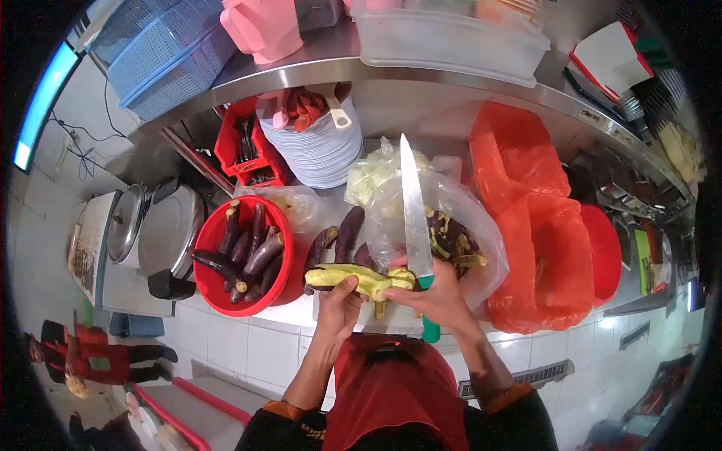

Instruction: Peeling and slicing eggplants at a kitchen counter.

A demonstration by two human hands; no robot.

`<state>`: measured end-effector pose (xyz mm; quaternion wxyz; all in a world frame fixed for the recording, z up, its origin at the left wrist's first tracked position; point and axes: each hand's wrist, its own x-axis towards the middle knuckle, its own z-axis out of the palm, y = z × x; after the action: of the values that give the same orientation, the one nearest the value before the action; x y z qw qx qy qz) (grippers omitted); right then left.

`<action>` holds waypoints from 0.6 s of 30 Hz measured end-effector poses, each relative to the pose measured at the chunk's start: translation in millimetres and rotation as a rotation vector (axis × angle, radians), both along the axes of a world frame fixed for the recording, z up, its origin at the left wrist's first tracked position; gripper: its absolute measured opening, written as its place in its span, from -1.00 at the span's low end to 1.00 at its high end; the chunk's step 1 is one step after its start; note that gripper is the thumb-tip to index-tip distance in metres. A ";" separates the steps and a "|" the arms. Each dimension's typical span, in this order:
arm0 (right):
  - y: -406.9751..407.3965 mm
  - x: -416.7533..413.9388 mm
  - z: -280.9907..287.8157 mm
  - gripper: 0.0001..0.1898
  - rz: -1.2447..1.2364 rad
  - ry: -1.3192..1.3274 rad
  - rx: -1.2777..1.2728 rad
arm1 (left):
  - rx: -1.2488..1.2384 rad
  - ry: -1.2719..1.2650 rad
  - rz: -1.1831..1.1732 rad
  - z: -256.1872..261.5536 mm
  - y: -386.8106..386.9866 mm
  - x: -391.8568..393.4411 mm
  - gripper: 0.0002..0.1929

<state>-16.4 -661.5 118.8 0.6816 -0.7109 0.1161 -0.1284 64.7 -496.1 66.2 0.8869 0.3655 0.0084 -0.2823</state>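
Between both hands lies an eggplant (361, 277) split open lengthwise, its pale yellow flesh facing up. My left hand (340, 304) grips its left part, thumb on the flesh. My right hand (443, 299) holds a green-handled kitchen knife (414, 214), blade pointing away from me, while its thumb presses the eggplant's right end. Whole purple eggplants (350, 231) rest just beyond, on a white cutting board (333, 310) partly hidden by my hands. Right behind the knife, a clear plastic bag (485, 248) contains dark eggplant trimmings (451, 239).
A red bucket (287, 248) of eggplants stands left, near lidded pots (172, 231). Stacked white plates (316, 149) and a red cutlery holder (225, 141) stand behind. Red plastic-lined containers (527, 270) sit right. A steel shelf (316, 70) overhangs the counter. Another person (101, 355) stands at far left.
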 end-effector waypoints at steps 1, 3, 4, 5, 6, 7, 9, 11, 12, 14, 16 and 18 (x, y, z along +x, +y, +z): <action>0.1 -0.3 4.0 -0.59 0.020 0.065 0.015 | -0.031 0.091 0.001 -4.4 1.9 -0.6 -0.78; 0.1 -1.0 10.6 -0.59 0.042 0.132 0.030 | -0.060 0.184 0.004 -8.4 3.9 -1.3 -0.78; 0.0 -1.5 13.3 -0.60 0.052 0.204 0.109 | -0.064 0.167 -0.027 -9.1 4.0 -1.2 -0.76; 0.4 -1.8 14.9 -0.61 0.062 0.276 0.187 | -0.068 0.151 -0.058 -9.6 4.2 -1.2 -0.73; 1.4 -2.3 15.2 -0.61 0.067 0.277 0.189 | -0.065 0.152 -0.053 -10.0 4.4 -1.4 -0.73; 3.0 -2.9 15.0 -0.62 0.044 0.271 0.195 | -0.066 0.146 -0.055 -10.4 4.8 -1.5 -0.74; 5.6 -4.5 9.3 -0.64 0.032 0.263 0.201 | -0.064 0.137 -0.049 -11.4 3.9 -2.9 -0.74; 5.2 -8.8 -3.9 -0.66 -0.026 0.081 0.058 | -0.094 0.183 0.001 -12.4 -2.4 -6.3 -0.72; 6.3 -10.2 -3.9 -0.66 -0.038 0.034 0.038 | -0.091 0.193 0.013 -9.1 -4.7 -9.1 -0.72; 7.4 -12.3 -3.8 -0.66 -0.033 0.053 0.047 | -0.131 0.220 0.012 -1.1 -5.8 -12.0 -0.73; 9.7 -12.0 -1.5 -0.66 -0.027 0.059 0.031 | -0.133 0.302 0.057 5.1 -8.0 -12.2 -0.76; 1.6 -18.7 9.9 -0.67 -0.060 0.112 -0.043 | -0.330 0.323 0.084 -6.4 13.5 7.0 -0.78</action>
<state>-35.1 -659.9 128.7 0.6544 -0.7277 0.1727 -0.1112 71.7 -482.6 59.8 0.9328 0.1650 0.1190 -0.2975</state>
